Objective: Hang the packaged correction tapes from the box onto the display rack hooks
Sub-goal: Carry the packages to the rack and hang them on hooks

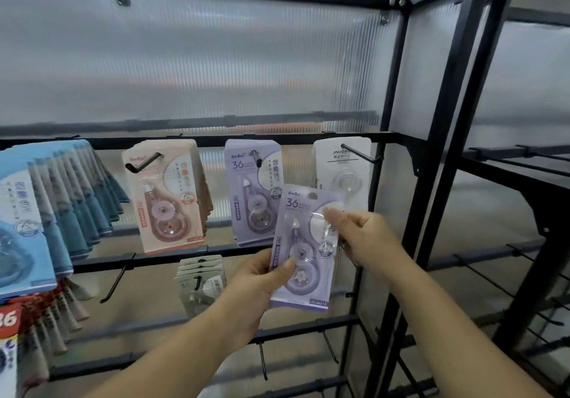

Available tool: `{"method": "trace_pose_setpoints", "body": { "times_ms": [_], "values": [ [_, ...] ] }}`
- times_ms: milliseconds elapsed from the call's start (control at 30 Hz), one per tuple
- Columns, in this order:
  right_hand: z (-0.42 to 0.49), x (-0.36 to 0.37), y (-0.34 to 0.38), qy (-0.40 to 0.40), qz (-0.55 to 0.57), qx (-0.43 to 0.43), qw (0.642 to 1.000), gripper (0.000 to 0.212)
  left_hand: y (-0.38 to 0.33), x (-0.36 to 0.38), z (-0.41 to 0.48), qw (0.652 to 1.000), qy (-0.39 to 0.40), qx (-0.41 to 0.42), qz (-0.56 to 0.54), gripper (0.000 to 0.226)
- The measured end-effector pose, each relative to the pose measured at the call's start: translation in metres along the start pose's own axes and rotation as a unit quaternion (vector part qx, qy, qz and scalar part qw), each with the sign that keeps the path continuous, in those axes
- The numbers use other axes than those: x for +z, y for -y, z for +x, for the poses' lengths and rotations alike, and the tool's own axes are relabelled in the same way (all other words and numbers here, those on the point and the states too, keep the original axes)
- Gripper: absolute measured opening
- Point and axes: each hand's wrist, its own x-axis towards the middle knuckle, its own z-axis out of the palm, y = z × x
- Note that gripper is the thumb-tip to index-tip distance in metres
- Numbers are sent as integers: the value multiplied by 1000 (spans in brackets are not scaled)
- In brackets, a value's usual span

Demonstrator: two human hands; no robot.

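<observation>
Lavender correction tape package (pixel 303 249), tilted slightly, held in front of the display rack (pixel 441 120), just below and right of the matching lavender stack (pixel 246 200) on its hook (pixel 255 156); its hang hole is on no hook. My left hand (pixel 262 277) pinches the lower left edge, thumb on the front. My right hand (pixel 361 237) pinches the upper right edge. Pink packs (pixel 166 194) hang to the left and a white pack (pixel 342 169) to the right.

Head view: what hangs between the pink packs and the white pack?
The head view shows a stack of purple packs on its own hook there; the held purple pack overlaps its lower right corner.
</observation>
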Motion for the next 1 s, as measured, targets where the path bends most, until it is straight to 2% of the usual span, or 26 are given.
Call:
{"method": "trace_pose_setpoints", "body": {
  "times_ms": [67,133,167,233,267,300,400,467,600,700,767,833,900,1000],
  "values": [
    [-2,7,0,50,57,-30,997,43,-1,-1,-2,1000,11,12,-14,30],
    [-2,12,11,42,68,-80,994,36,-5,-7,-5,998,24,33,-43,27],
    [-1,16,18,32,68,-105,992,47,-8,-11,-7,997,33,44,-60,28],
    [1,23,31,28,64,-135,988,76,-16,-21,-9,992,53,56,-103,47],
    [2,27,38,30,65,-146,987,76,-19,-27,-11,989,55,61,-120,54],
    [3,32,45,37,66,-154,985,69,-22,-32,-14,988,52,66,-126,53],
    [7,46,57,46,31,-147,988,39,-28,-39,-22,992,18,63,-107,22],
    [8,52,58,35,18,-131,991,24,-28,-40,-26,994,-8,59,-87,16],
    [9,59,55,10,25,-102,994,35,-28,-42,-28,996,-24,59,-70,15],
    [15,63,56,-10,14,-99,995,34,-28,-43,-27,997,-32,53,-45,16],
    [25,68,58,-38,-28,-106,993,39,-26,-44,-23,996,-72,45,-8,23],
    [42,73,58,-67,-69,-111,989,45,-23,-46,-17,988,-150,35,20,25],
    [61,76,57,-74,-112,-98,986,43,-20,-48,-13,977,-212,28,13,14],
    [77,78,56,-73,-210,-83,971,41,-19,-49,-14,970,-240,20,9,5]
  ]
}}
